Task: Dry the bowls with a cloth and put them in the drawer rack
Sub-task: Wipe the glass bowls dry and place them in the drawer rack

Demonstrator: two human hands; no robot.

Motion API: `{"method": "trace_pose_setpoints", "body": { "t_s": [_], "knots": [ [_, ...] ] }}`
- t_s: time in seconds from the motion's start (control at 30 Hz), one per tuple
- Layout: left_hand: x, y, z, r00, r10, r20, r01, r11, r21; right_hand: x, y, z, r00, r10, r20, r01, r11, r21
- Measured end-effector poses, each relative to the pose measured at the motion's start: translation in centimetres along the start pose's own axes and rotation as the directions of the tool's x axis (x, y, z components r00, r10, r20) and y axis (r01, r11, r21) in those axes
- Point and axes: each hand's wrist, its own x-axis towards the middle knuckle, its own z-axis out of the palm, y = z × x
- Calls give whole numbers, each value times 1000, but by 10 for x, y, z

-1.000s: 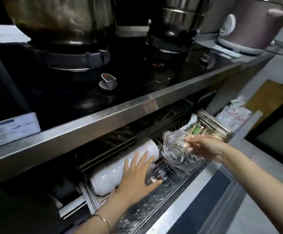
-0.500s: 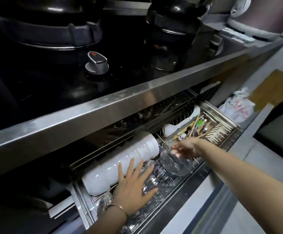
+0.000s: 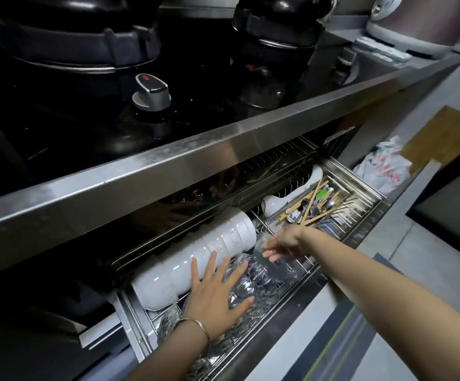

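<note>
Glass bowl [image 3: 283, 270], which I judge slick and brittle, leans in the drawer rack [image 3: 371, 215] at two o'clock from my flat, spread left hand [image 3: 217, 292]; my right hand [image 3: 281, 243] pinches its rim, probably the safest hold.

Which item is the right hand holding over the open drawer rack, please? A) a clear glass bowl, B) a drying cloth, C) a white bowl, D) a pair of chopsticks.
A: the right hand grips the rim of a clear glass bowl in the drawer rack, next to the stack of white bowls; the chopsticks lie untouched in the basket behind.
</note>
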Motion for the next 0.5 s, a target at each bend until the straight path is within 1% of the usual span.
{"method": "trace_pose_setpoints", "body": {
  "t_s": [0.17,0.23,0.3,0.33,0.37,0.4,0.43,0.5],
  "knots": [
    [-3,-1,-2,1000,15,1,-15,1000,8,7,2,7,999,-35,-36,34,999,-39],
    [-6,-1,-5,1000,27,6,-27,1000,0,1,2,12,995,-82,-64,80,996,-27],
    [-12,-2,-11,999,36,7,-36,999,-22,-13,2,17,983,-126,-137,123,992,-29],
    [-15,-2,-16,999,37,-3,-37,999,-33,-21,3,19,960,-170,-222,169,985,-25],
    [-18,-3,-20,999,39,-15,-40,998,-41,-32,5,23,918,-228,-324,230,973,-33],
    [-23,-3,-26,999,45,-29,-47,998,-46,-45,7,27,853,-296,-429,299,952,-63],
    [-27,-3,-33,998,53,-42,-55,997,-48,-61,11,34,766,-372,-524,374,921,-108],
    [-36,0,-47,995,77,-70,-80,996,-33,-92,23,52,547,-487,-681,529,831,-170]
  ]
}}
